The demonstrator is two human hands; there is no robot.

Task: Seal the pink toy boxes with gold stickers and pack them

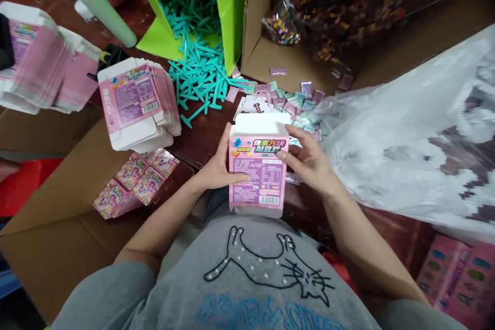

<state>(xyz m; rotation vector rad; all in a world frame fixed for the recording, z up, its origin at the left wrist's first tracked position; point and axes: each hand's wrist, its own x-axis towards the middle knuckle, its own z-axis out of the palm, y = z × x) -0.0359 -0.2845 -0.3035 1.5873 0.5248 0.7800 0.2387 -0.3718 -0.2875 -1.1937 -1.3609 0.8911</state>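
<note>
A pink and purple printed carton (257, 180) is held upright in front of my body, its white top flap raised. My left hand (220, 165) grips its left edge, thumb across the printed face. My right hand (307, 157) holds the upper right edge, with the thumb on the front near the title. Behind the carton lie white printed cards (255, 105) and many small pink and green sachets (292, 105). Turquoise plastic hammers (204, 72) are heaped to the left of the sachets.
Stacked flat cartons (133, 98) stand at the left, with more (42, 62) beyond. An open cardboard box (62, 237) holds finished-looking packs (135, 180). A big box (257, 56) with bead bags is at the back, a white plastic bag (394, 149) at the right.
</note>
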